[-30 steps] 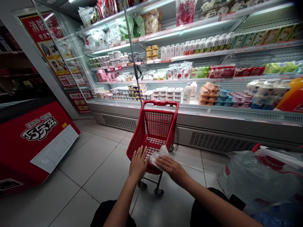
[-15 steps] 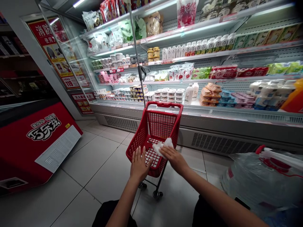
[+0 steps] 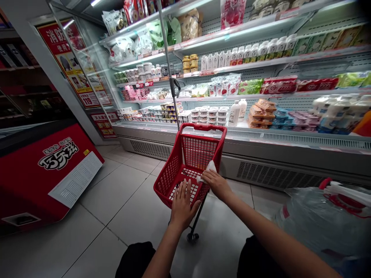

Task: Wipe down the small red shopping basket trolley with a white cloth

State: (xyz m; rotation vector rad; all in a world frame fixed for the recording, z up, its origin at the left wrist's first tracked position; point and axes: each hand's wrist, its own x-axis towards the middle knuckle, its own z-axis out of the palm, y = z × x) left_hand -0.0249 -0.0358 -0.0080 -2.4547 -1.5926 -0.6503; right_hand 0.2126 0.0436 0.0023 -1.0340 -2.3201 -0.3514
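Observation:
In front of me stands a red plastic shopping cart (image 3: 166, 179) with a lattice basket on a dark wheeled frame. My right hand (image 3: 216, 184) is closed on a white wipe (image 3: 211, 166), which it presses at the basket's right side rim. Part of the wipe sticks out above the fingers, and the rest is hidden under them. My left hand (image 3: 183, 204) lies with stretched fingers over the basket's near edge, holding nothing. Small dark bits show on the basket floor, too small to name.
Behind the cart runs an open refrigerated shelf (image 3: 203, 129) of dairy cups, bottles and packs. A red freezer chest (image 3: 52, 181) stands at the left. Close on the right is a large clear water jug (image 3: 321, 220) with a red cap. Grey tiles (image 3: 113, 200) cover the floor.
My right hand has brought the wipe from over the basket floor to its right rim. My left hand has shifted right along the near edge. The view has tilted slightly.

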